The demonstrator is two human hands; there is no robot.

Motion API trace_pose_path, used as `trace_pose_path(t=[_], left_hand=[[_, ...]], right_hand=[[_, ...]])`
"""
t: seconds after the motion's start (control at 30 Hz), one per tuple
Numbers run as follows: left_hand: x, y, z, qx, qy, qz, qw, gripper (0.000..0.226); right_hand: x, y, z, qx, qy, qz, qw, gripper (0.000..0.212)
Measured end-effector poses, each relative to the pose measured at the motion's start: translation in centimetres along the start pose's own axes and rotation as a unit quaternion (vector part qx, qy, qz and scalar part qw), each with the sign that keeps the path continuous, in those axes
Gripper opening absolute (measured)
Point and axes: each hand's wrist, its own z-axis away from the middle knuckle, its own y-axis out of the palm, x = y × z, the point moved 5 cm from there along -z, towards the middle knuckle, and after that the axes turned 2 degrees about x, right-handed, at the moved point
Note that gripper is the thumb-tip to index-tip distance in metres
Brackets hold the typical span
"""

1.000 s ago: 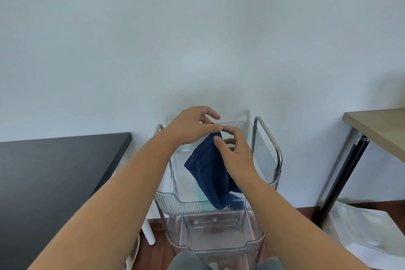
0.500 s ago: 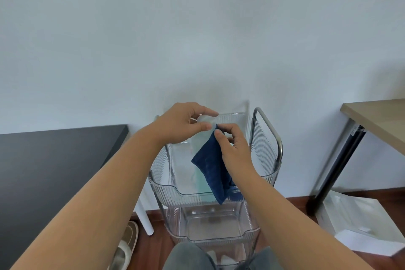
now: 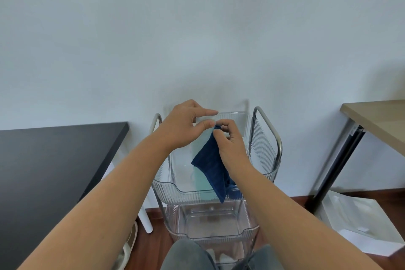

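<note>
Centre frame, the right hand (image 3: 230, 144) pinches the dark blue cloth (image 3: 210, 166) by its top corner so it hangs over the clear trolley (image 3: 166, 184); the left hand (image 3: 182, 129), fingers parted, holds nothing.

Three-tier trolley of clear ribbed plastic trays (image 3: 175, 188) on a metal tube frame, standing on dark red-brown wood floor (image 3: 157, 243). Top tray: pale green flat sheet (image 3: 200, 176) on its bottom; the dark blue cloth (image 3: 211, 160) hangs into it, contact unclear. Floor also carries a white plastic bag (image 3: 355, 221) on the right and a beige slipper (image 3: 129, 241) on the left.
</note>
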Motion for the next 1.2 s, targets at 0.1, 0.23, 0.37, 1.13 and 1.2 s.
trace_pose_path(t=[0.1, 0.23, 0.37, 1.13, 1.2], left_hand=[[0.5, -0.3, -0.3, -0.027, -0.034, -0.010, 0.999, 0.037], [0.9, -0.8, -0.9, -0.003, -0.077, -0.006, 0.997, 0.047], [1.9, -0.9, -0.2, 0.099, -0.084, 0.135, 0.982, 0.040], [2.7, 0.6, 1.0, -0.065, -0.124, 0.204, 0.969, 0.040], [2.7, 0.7, 1.0, -0.074, -0.129, 0.203, 0.968, 0.040]], right_hand=[[0.3, 0.1, 0.0, 0.004, -0.007, 0.026, 1.000, 0.017], [0.4, 0.0, 0.1, 0.000, -0.014, 0.053, 0.999, 0.015], [0.0, -0.5, 0.5, 0.001, -0.011, 0.044, 0.999, 0.017], [2.4, -1.2, 2.5, -0.092, -0.094, 0.253, 0.959, 0.009], [2.6, -1.0, 2.8, -0.094, -0.092, 0.254, 0.958, 0.006]])
